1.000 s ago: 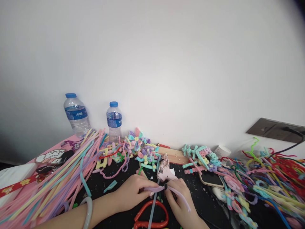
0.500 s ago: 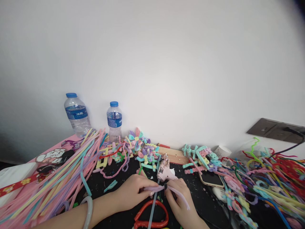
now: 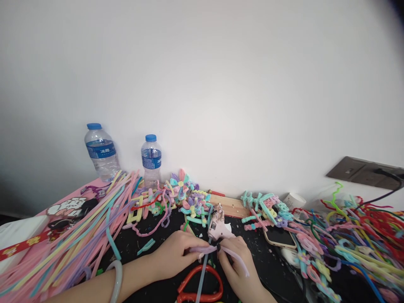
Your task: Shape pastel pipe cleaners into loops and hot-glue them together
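Between both hands runs a purple pipe cleaner (image 3: 238, 257), its free end trailing over the right. My left hand (image 3: 176, 253) is closed, thumb and fingers pinching the folded part of it. Opposite, my right hand (image 3: 238, 269) pinches the same strand with thumb and forefinger. Just beyond the fingertips lies a pink glue gun (image 3: 218, 227), a pale glue stick (image 3: 202, 275) reaching from it toward me beneath the pipe cleaner. Red-handled scissors (image 3: 220, 280) rest below the hands, their blades not visible.
Long loose pipe cleaners (image 3: 78, 244) fan out at the left. Two water bottles (image 3: 152, 162) stand against the wall. Finished pipe-cleaner flowers (image 3: 181, 184) sit at the back. A phone (image 3: 280, 237), a wooden board (image 3: 232, 205) and tangled pipe cleaners (image 3: 378, 229) lie toward the right.
Almost nothing differs. The free end of the purple pipe cleaner has shifted slightly to the left; both hands keep their pinch.
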Demonstrator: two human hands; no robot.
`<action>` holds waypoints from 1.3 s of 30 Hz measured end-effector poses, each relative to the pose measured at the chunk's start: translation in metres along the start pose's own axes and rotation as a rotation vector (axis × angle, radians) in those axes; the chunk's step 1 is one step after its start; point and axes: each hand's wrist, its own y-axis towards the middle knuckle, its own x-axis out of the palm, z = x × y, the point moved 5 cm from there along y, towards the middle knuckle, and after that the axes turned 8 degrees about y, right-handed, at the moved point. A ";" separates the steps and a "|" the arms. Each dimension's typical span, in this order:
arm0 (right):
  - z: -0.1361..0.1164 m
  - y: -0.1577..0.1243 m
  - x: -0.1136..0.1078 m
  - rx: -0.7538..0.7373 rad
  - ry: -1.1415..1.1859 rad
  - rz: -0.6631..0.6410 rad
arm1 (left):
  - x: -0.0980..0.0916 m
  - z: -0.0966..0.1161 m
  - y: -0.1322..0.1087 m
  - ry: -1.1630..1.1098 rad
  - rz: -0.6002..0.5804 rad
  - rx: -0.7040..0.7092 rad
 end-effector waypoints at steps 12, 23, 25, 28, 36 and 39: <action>-0.001 0.001 -0.003 0.000 0.049 0.032 | -0.001 -0.003 0.000 -0.052 0.049 -0.020; -0.003 0.001 -0.005 -0.004 0.073 0.052 | -0.003 0.000 0.001 -0.115 0.013 -0.008; -0.003 0.001 -0.005 -0.015 0.072 0.056 | -0.003 0.000 0.001 -0.117 0.007 -0.017; -0.004 0.000 -0.005 -0.056 0.063 0.097 | -0.003 0.001 0.001 -0.113 0.005 -0.027; -0.006 -0.002 -0.008 -0.089 0.052 0.124 | -0.004 -0.009 0.001 -0.162 0.075 -0.158; -0.007 -0.001 -0.009 -0.074 0.046 0.116 | 0.003 -0.018 -0.001 -0.269 0.059 -0.252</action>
